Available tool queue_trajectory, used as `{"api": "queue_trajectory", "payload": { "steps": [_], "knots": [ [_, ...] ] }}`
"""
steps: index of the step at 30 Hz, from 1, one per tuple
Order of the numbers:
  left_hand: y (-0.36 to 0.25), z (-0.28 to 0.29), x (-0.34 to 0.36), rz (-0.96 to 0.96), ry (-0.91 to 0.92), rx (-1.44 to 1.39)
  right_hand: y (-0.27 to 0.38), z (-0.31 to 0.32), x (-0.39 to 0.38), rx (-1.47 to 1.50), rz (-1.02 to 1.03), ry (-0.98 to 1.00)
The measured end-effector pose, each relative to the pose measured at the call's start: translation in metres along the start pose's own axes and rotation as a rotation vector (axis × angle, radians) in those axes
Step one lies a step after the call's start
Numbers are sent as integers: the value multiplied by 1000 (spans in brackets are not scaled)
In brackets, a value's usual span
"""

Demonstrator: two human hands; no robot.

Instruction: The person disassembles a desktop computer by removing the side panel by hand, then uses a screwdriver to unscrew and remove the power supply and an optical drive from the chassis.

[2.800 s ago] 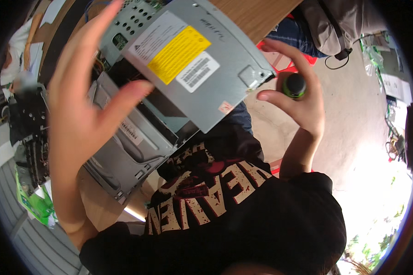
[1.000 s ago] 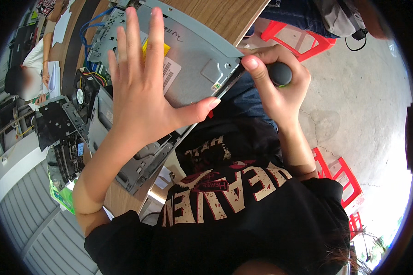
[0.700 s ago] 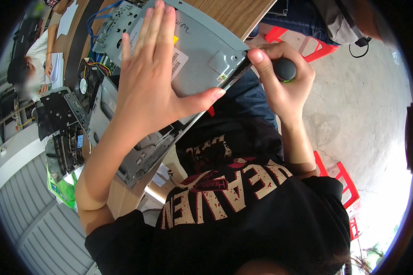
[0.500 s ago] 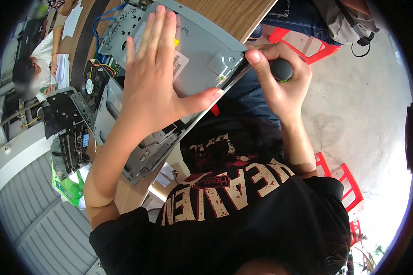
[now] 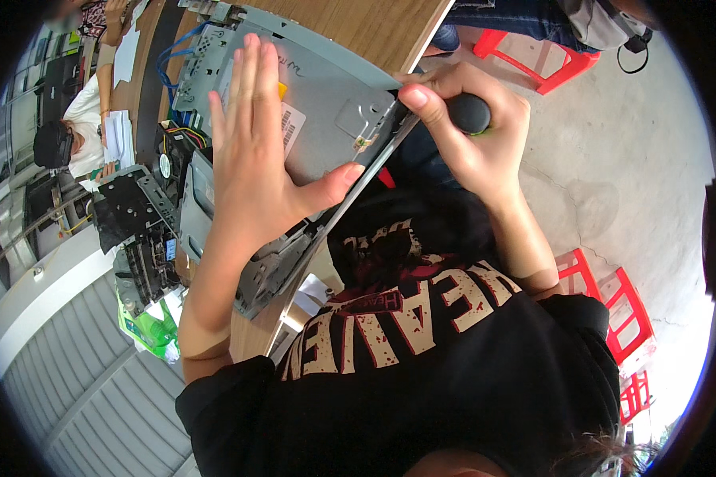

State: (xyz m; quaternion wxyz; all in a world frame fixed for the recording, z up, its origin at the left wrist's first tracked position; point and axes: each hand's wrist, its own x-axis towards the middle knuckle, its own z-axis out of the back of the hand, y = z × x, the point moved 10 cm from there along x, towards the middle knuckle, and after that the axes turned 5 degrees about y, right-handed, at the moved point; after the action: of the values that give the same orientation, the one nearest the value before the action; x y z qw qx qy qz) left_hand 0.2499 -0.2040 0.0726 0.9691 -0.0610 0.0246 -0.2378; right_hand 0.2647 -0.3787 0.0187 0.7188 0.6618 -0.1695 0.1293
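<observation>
My left hand lies flat, fingers straight, on a grey metal drive with labels, partly covering it. The drive sits on an opened metal computer case. At the drive's right corner, my right hand is closed around a screwdriver with a black and green handle, thumb near the corner; the tool's tip is hidden. Blue cables and a black fan lie left of the drive.
The wooden table has black metal parts and a green bag at its left. A co-worker is by papers. Red stools stand on the right; another person's jeans show at the top.
Since the oldest frame, the drive has lowered and my left hand has moved onto its top. In the last second both hands shifted slightly in view, my right leftward and upward.
</observation>
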Motion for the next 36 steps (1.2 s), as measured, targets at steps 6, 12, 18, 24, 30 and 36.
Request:
{"api": "queue_trajectory", "payload": {
  "steps": [6,12,18,24,30,36],
  "knots": [
    [-1,1,-2,14,-9,1,8,1,3,6,31,-5],
    [2,-2,-2,5,6,15,2,-2,0,81,15,-8],
    [2,1,-2,-4,14,64,-3,-7,2,140,-151,105],
    [6,2,-6,-24,-36,9,-20,22,37,398,-214,132],
    [4,12,-21,-86,-10,-21,43,60,132,1171,-48,127],
    [16,42,-62,-103,0,-424,55,-25,169,1057,-168,66]
  ]
}}
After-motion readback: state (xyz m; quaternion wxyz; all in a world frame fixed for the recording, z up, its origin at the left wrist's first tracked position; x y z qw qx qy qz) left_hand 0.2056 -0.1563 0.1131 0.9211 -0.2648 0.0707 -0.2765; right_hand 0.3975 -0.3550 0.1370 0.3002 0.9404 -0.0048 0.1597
